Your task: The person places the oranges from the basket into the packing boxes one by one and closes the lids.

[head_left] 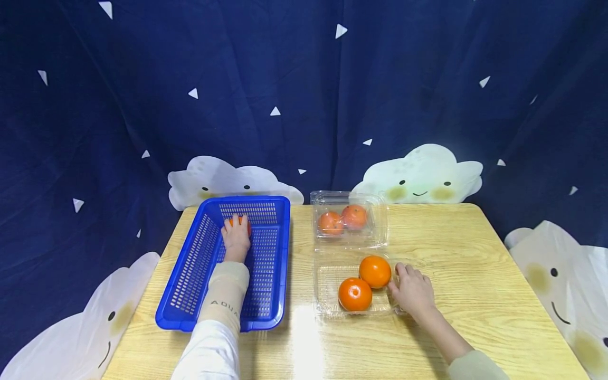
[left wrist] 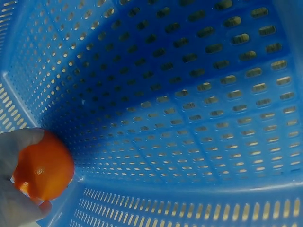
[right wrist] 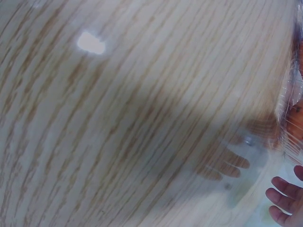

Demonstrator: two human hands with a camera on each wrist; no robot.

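Observation:
Inside the blue basket (head_left: 283,253), near its far left corner, my left hand (head_left: 236,240) grips an orange (left wrist: 49,165). The left wrist view shows a thumb and fingers round the fruit, close to the basket floor and wall. My right hand (head_left: 414,290) is at the right edge of a clear plastic container (head_left: 328,306), its fingers loose and slightly spread, holding nothing. Two glossy oranges, a nearer orange (head_left: 355,294) and a farther orange (head_left: 375,272), sit together in that container.
Behind them, two redder fruits (head_left: 330,224) show through the clear plastic of a box section (head_left: 380,232). Everything stands on a light wooden table (head_left: 456,237). A dark blue curtain (head_left: 304,68) with clouds and triangles hangs along the far edge.

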